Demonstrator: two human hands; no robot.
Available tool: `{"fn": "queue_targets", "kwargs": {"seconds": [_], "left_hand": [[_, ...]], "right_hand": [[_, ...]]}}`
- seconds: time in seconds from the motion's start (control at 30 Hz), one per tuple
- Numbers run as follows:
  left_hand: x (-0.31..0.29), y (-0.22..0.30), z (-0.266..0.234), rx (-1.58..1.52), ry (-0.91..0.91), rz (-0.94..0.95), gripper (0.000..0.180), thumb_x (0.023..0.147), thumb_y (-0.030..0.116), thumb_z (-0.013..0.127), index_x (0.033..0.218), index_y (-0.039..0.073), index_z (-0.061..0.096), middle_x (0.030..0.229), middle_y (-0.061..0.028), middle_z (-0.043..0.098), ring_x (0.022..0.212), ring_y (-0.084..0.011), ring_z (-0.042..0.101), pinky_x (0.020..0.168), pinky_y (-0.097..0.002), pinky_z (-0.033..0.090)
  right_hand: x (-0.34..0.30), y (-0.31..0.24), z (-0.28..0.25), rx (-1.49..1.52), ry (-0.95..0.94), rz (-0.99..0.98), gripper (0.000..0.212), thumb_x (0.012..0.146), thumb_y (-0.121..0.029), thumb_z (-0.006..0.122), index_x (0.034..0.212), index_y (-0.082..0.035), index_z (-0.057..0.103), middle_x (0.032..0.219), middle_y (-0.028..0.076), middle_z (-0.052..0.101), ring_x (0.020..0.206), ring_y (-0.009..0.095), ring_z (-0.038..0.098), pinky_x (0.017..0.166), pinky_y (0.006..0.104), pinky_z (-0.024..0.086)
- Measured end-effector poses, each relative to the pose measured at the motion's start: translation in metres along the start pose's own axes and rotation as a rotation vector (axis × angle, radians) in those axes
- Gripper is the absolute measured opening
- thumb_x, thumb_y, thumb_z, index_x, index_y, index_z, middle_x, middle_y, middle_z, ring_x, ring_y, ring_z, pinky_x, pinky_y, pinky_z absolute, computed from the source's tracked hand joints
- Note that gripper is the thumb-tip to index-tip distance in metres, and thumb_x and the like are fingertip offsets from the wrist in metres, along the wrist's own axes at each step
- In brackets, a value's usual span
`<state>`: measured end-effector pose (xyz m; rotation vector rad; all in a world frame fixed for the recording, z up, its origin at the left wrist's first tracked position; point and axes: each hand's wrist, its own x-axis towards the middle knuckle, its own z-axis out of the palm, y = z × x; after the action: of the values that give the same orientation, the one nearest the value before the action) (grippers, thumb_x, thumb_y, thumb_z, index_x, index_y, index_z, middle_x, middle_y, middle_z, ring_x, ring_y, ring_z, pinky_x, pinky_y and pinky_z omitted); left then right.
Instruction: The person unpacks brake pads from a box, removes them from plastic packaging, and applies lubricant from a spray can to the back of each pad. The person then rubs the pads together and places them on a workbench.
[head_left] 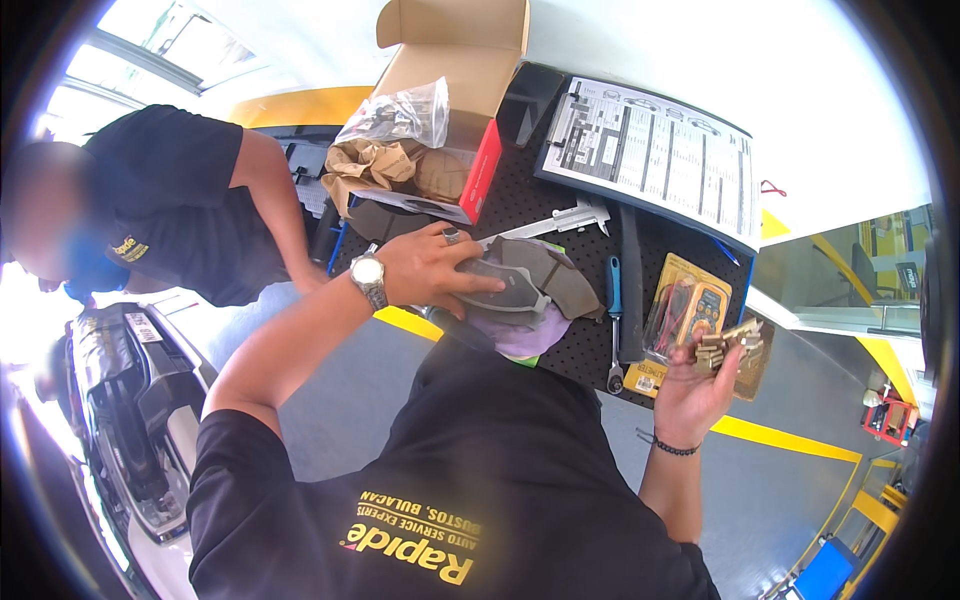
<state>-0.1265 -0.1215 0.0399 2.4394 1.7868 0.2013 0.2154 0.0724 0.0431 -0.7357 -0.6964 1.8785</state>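
Head view: a grey brake pad (pixel 510 291) lies at the table's near side, above a pale purple cloth (pixel 530 338), with a second, darker pad (pixel 560 278) just beside it. The cloth perhaps serves to keep the pads off the perforated black table (pixel 585 350).

The left hand (pixel 425 268) lies over the grey pad, fingers loosely spread and partly bent, touching its face; whether it grips the pad's edge cannot be told. The right hand (pixel 692 398) is turned palm up and half closed, thumb and fingers around a cluster of brass-coloured metal pieces (pixel 722 347), probably cupped so that the small loose parts stay together.

Beyond the pads lies a metal caliper (pixel 578 216); to their right, a blue-handled ratchet (pixel 613 290) and, near the right hand, a packaged multimeter (pixel 706 308). Farther back stand an open cardboard box (pixel 482 178) holding crumpled brown paper (pixel 372 163) and a clipboard (pixel 655 160) bearing a printed sheet, tilted toward the wearer perhaps for reading. A co-worker (pixel 185 200) leans in at the left.
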Motion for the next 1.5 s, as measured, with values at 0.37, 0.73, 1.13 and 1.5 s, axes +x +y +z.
{"fn": "queue_targets", "kwargs": {"seconds": [0.37, 0.73, 1.13, 1.5], "left_hand": [[0.02, 0.012, 0.004, -0.227, -0.288, -0.272, 0.08, 0.066, 0.028, 0.086, 0.137, 0.013, 0.052, 0.122, -0.0119, 0.061, 0.113, -0.0295, 0.059, 0.098, -0.04, 0.046], [0.006, 0.015, -0.008, -0.353, 0.094, -0.349, 0.073, 0.066, 0.023, 0.086, 0.13, 0.007, 0.054, 0.125, -0.0105, 0.06, 0.118, -0.0287, 0.057, 0.099, -0.0391, 0.046], [-0.01, 0.128, 0.018, -2.279, 0.713, -0.511, 0.072, 0.074, 0.038, 0.079, 0.131, 0.007, 0.049, 0.12, -0.0116, 0.053, 0.115, -0.0282, 0.055, 0.101, -0.0444, 0.047], [-0.053, 0.157, 0.04, -2.431, 0.205, -0.568, 0.071, 0.083, 0.039, 0.078, 0.136, 0.003, 0.046, 0.125, -0.0098, 0.059, 0.115, -0.0223, 0.06, 0.1, -0.0378, 0.049]], "right_hand": [[-0.035, -0.007, -0.041, -0.141, 0.164, 0.015, 0.033, 0.107, -0.035, 0.04, 0.113, -0.007, 0.057, 0.095, 0.011, 0.068, 0.071, 0.018, 0.06, 0.066, 0.0336, 0.048], [-0.041, 0.006, -0.012, -0.281, -0.246, 0.253, 0.033, 0.105, -0.022, 0.038, 0.13, -0.004, 0.049, 0.111, 0.018, 0.065, 0.08, 0.026, 0.067, 0.075, 0.0398, 0.055], [-0.065, 0.016, 0.107, -1.338, -0.745, -0.397, 0.022, 0.094, -0.018, 0.062, 0.106, 0.001, 0.058, 0.091, 0.014, 0.061, 0.069, 0.029, 0.066, 0.062, 0.0361, 0.053], [-0.188, 0.048, 0.149, -1.773, -0.451, -0.2, 0.048, 0.089, -0.035, 0.065, 0.121, 0.0, 0.058, 0.091, 0.014, 0.058, 0.065, 0.035, 0.065, 0.056, 0.0433, 0.053]]}}
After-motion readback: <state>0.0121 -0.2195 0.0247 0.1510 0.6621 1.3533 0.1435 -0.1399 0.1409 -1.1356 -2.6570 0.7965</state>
